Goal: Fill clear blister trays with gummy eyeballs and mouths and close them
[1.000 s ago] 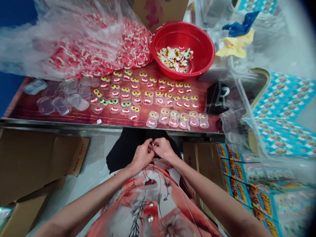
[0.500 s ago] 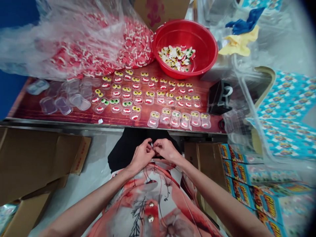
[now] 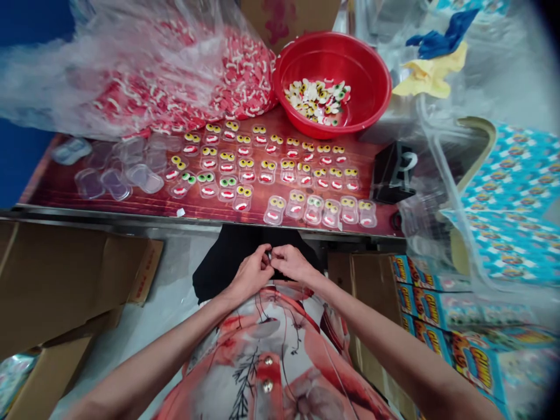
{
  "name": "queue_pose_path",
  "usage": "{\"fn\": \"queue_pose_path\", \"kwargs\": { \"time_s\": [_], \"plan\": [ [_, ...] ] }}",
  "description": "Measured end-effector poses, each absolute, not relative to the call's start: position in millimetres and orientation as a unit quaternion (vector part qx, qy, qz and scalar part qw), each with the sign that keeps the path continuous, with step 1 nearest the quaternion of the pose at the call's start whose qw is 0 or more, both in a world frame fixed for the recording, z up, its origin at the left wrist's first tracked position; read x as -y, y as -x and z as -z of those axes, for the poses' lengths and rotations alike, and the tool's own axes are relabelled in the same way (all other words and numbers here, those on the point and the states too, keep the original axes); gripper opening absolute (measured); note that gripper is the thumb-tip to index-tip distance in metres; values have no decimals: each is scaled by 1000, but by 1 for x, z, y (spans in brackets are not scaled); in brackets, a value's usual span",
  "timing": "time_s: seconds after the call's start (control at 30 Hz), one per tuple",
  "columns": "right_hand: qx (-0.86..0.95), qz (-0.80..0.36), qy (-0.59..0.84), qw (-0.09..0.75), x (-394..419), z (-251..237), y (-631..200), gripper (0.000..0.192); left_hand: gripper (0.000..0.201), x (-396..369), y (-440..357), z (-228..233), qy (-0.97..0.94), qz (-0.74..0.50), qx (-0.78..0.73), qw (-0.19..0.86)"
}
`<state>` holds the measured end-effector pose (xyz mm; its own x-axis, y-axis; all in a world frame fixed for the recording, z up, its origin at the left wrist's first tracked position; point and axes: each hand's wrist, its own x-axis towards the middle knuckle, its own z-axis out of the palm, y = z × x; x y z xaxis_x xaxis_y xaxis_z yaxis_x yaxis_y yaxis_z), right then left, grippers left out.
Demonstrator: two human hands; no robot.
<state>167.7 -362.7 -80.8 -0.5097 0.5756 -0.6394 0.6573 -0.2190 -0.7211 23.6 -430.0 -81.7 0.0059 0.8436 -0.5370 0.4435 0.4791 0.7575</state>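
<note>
My left hand (image 3: pixel 252 269) and my right hand (image 3: pixel 292 263) meet above my lap, below the table's front edge. The fingers of both are bent in a pinch, their tips almost touching. Between them shows a small pale bit, too small to name. Beyond the hands, on the wooden table (image 3: pixel 144 211), lie several clear plastic cases (image 3: pixel 274 211), each holding a pair of gummy eyes and red-and-white gummy teeth. Most eyes are yellow, a few green. Unfilled clear cases (image 3: pixel 146 179) lie heaped on the table's left side.
A big plastic bag (image 3: pixel 175 76) of red-and-white gummies stands at the back left. Beside it, a red basin (image 3: pixel 371 111) holds gummy eyes. A black tape dispenser (image 3: pixel 387 174) is at the table's right end. Cardboard boxes (image 3: pixel 65 280) and printed candy packs (image 3: pixel 476 361) flank my lap.
The view has shifted slightly, so the table's contents appear a little further right. My hands stay pinched together over my lap with hardly any movement.
</note>
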Motion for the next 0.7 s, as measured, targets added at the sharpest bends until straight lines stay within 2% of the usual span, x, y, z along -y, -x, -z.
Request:
{"fn": "queue_pose_path", "kwargs": {
  "time_s": [0.13, 0.33, 0.53, 0.7],
  "plan": [
    [-642, 564, -519, 1, 372, 85, -165, 12, 54, 429, -24, 80, -497, -182, -672, 518],
    [-624, 541, -564, -2, 385, 85, -156, 11, 54, 436, -17, 90, -553, -201, -684, 432],
    [-549, 643, -534, -11, 383, 98, -161, 9, 46, 433, -7, 90, -455, -212, -692, 519],
    [-526, 674, -518, -14, 381, 97, -158, 10, 49, 430, -9, 81, -452, -196, -700, 517]
  ]
}}
